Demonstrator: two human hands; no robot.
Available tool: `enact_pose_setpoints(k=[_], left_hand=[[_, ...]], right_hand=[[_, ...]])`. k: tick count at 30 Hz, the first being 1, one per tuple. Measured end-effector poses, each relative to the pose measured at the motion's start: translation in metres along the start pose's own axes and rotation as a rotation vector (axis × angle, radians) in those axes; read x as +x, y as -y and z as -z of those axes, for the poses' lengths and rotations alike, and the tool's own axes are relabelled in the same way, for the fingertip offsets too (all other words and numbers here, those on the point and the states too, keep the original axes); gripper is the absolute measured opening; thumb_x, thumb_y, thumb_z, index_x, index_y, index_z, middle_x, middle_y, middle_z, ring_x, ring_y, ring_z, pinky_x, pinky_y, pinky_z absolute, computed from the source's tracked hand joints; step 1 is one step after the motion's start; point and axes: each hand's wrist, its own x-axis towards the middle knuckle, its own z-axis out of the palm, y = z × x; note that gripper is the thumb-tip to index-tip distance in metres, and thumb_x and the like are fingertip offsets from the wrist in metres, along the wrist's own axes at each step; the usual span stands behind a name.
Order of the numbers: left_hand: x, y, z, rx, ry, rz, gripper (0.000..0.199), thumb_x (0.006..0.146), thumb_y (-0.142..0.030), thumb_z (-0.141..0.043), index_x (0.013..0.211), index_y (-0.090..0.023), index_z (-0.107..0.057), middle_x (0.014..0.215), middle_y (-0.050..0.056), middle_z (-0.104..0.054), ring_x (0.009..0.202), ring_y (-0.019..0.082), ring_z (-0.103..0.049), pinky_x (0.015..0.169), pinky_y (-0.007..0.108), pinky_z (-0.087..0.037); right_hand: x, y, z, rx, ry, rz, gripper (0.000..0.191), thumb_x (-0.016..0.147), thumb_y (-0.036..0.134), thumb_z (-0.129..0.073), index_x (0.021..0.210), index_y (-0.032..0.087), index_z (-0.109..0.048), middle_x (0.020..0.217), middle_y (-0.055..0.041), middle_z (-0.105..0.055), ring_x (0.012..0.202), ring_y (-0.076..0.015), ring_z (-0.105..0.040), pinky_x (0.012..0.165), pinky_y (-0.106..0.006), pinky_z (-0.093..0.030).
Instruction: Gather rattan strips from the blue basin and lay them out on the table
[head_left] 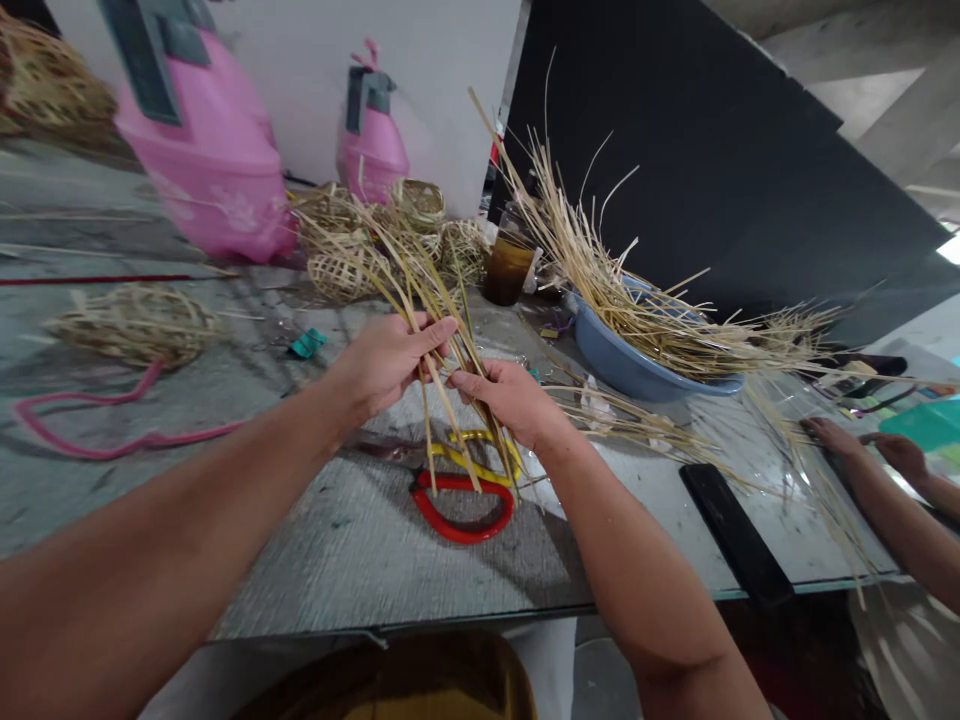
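My left hand [397, 355] is closed on several long, thin bamboo strips [409, 270], its thumb lying across them. Close beside it, my right hand [504, 395] pinches darker strips of the same bunch between thumb and fingers. The strips fan out away from me, and their near ends hang over a pair of scissors [465, 535] with one red and one yellow handle loop. Those scissors lie on the table just below my hands. Past the bunch sit several small woven bamboo balls [341, 268], partly hidden by the strips.
Two pink spray bottles [210, 150] stand at the back left. A blue basin [637, 355] heaped with strips is at the right, near a brown cup [508, 268]. A black phone-like slab [735, 530] lies on the table [300, 560]. At far right, another person's hands [832, 438] are working.
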Motion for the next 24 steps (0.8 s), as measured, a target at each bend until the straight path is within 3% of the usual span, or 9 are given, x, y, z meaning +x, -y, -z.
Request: enact_pose_setpoints(k=[8,14,20,24], left_hand=[[-0.001,0.001,0.000,0.008,0.007,0.001,0.036,0.092,-0.031,-0.083,0.066,-0.015,-0.065,0.057,0.001,-0.059,0.040,0.007,-0.048,0.040,0.017,-0.040],[0.002,0.007,0.003,0.002,0.055,-0.028,0.030,0.088,-0.034,-0.086,0.071,-0.016,-0.068,0.063,0.003,-0.064,0.045,0.010,-0.054,0.043,0.019,-0.042],[-0.001,0.007,-0.001,0.001,0.024,-0.022,0.025,0.098,-0.037,-0.075,0.085,-0.015,-0.075,0.061,0.001,-0.062,0.042,0.009,-0.048,0.041,0.019,-0.037],[-0.011,0.008,-0.009,-0.024,0.024,0.017,0.023,0.108,-0.035,-0.061,0.098,-0.019,-0.074,0.058,-0.001,-0.059,0.040,0.013,-0.049,0.037,0.023,-0.037]], right_hand=[[-0.001,0.000,-0.001,-0.013,0.029,0.014,0.038,0.089,0.044,-0.080,0.072,0.022,-0.054,0.065,0.0062,-0.047,0.061,-0.0113,-0.039,0.061,-0.026,-0.031],[-0.004,0.001,-0.006,-0.005,0.079,0.068,0.023,0.085,0.035,-0.081,0.082,0.020,-0.063,0.069,0.0069,-0.051,0.066,-0.0112,-0.042,0.066,-0.025,-0.035],[-0.001,0.001,-0.010,-0.090,0.037,0.132,0.007,0.090,0.024,-0.072,0.088,0.021,-0.066,0.075,0.0052,-0.058,0.076,-0.0137,-0.051,0.073,-0.025,-0.043],[-0.005,0.004,-0.018,-0.103,0.031,0.090,0.011,0.096,0.020,-0.068,0.087,0.021,-0.061,0.081,0.0016,-0.069,0.081,-0.0161,-0.061,0.077,-0.028,-0.049]])
